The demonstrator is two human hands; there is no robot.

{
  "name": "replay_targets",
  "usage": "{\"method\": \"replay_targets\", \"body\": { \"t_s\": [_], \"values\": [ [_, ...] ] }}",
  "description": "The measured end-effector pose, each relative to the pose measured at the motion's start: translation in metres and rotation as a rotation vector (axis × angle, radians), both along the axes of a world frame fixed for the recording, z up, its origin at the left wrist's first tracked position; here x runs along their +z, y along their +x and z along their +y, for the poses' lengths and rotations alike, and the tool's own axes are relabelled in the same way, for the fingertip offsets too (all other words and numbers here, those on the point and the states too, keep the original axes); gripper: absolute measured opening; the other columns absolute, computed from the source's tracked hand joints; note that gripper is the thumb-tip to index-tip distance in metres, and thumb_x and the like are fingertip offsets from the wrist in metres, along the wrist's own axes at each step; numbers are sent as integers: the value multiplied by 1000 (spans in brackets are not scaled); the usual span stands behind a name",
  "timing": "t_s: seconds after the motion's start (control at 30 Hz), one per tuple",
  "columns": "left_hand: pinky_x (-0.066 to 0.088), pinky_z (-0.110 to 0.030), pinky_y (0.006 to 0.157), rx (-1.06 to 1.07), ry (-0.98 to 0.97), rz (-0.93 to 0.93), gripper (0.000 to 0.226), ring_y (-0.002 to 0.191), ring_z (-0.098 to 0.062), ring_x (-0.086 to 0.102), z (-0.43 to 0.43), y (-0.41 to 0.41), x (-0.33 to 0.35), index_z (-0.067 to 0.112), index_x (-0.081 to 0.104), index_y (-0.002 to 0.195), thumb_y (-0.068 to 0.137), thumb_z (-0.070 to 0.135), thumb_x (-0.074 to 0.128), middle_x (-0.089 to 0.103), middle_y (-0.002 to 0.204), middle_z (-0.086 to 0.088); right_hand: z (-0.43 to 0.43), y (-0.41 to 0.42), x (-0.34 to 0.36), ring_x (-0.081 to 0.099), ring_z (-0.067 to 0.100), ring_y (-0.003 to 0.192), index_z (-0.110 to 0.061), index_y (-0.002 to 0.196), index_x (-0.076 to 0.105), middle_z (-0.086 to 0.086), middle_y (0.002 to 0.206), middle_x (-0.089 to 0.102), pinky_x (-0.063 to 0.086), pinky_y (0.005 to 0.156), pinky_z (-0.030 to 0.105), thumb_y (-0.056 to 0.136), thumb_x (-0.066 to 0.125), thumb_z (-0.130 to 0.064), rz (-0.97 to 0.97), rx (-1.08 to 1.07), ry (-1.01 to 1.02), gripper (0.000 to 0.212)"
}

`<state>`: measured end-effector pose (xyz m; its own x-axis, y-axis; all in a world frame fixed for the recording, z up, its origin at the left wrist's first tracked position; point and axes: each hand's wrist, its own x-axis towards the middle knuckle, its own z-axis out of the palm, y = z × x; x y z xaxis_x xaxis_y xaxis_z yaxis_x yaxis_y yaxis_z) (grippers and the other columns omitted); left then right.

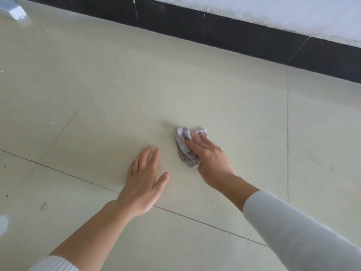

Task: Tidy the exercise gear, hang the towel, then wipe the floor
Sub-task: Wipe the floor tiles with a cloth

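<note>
A crumpled grey-white rag lies on the pale tiled floor near the middle of the view. My right hand presses down on the rag, fingers spread over it, with part of the cloth hidden under the palm. My left hand rests flat on the floor just to the left of the rag, fingers together and thumb out, holding nothing. Both arms wear white ribbed sleeves.
A dark skirting board runs along the foot of a white wall at the back. A white object sits at the far left corner. Small specks and a smudge mark the floor at the left.
</note>
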<state>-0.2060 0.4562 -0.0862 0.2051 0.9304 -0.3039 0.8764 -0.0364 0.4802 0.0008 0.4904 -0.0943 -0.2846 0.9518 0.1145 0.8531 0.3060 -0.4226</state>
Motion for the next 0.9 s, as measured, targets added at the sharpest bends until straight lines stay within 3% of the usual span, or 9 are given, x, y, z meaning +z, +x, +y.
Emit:
{"method": "replay_targets", "body": {
  "t_s": [0.1, 0.23, 0.3, 0.37, 0.47, 0.57, 0.7, 0.8, 0.9],
  "values": [
    [10, -43, 117, 139, 171, 145, 77, 146, -30, 6, 5, -57, -10, 12, 16, 151, 90, 58, 14, 9, 157, -17, -44, -27, -4, 50, 31, 129, -16, 126, 61, 3, 138, 55, 57, 80, 43, 57, 72, 10, -49, 315, 5, 75],
    [-3, -41, 119, 202, 136, 271, 83, 146, -28, -12, 32, -108, -17, 9, 1, 152, 89, 61, 17, -10, 158, -19, -38, -10, -1, 42, 23, 135, -20, 135, 54, -1, 144, 48, 47, 99, 31, 67, 51, 5, -171, 558, 1, 73],
    [-10, -36, 117, 168, 81, 295, 90, 144, -22, -22, 42, -120, -22, 14, -9, 152, 86, 72, 13, -20, 157, -14, -13, 5, -2, 45, 27, 132, -15, 136, 53, 4, 142, 50, 36, 106, 25, 73, 36, -2, -150, 379, 11, 67],
    [-13, -35, 116, 168, 42, 283, 93, 143, -19, -26, 45, -123, -26, 17, -13, 151, 83, 76, 11, -24, 157, -10, 16, 21, -3, 37, 29, 138, -17, 144, 41, 5, 149, 40, 27, 111, 26, 77, 39, 4, -85, 47, -5, 70],
    [-14, -36, 115, 178, 21, 293, 93, 142, -19, -28, 45, -122, -27, 19, -15, 150, 81, 77, 10, -26, 156, -10, 56, 22, 3, 24, 22, 144, -26, 150, 28, -1, 156, 28, 34, 107, 34, 85, 43, 5, -65, -409, -187, 74],
    [-13, -37, 116, 179, 28, 284, 92, 143, -20, -27, 46, -119, -22, 18, -16, 150, 79, 69, 12, -26, 156, -10, 75, -11, 3, 30, 25, 138, -27, 148, 29, 3, 152, 30, 43, 100, 43, 89, 44, -5, -44, -527, -204, 66],
    [-5, -40, 116, 183, 24, 287, 87, 145, -23, -17, 47, -120, -20, 16, -7, 152, 87, 66, 24, -17, 158, -11, 42, -72, -4, 28, 29, 142, -19, 151, 26, 6, 151, 35, 47, 94, 52, 81, 52, -2, -126, -128, -107, 77],
    [30, -54, 103, 183, 211, 314, 71, 126, -42, 33, 56, -122, -17, 2, 39, 134, 91, 57, 34, 33, 141, -29, -2, -90, -5, 49, 35, 128, -12, 137, 51, 11, 137, 54, 52, 92, 43, 73, 45, -6, -157, 348, 60, 65],
    [39, -55, 94, 204, 280, 299, 67, 111, -44, 42, 71, -118, -16, 1, 46, 125, 85, 54, 33, 45, 127, -28, -13, -73, -4, 46, 21, 132, -20, 132, 56, -1, 141, 52, 50, 96, 33, 65, 63, -5, -176, 569, 18, 69]
  ]
}}
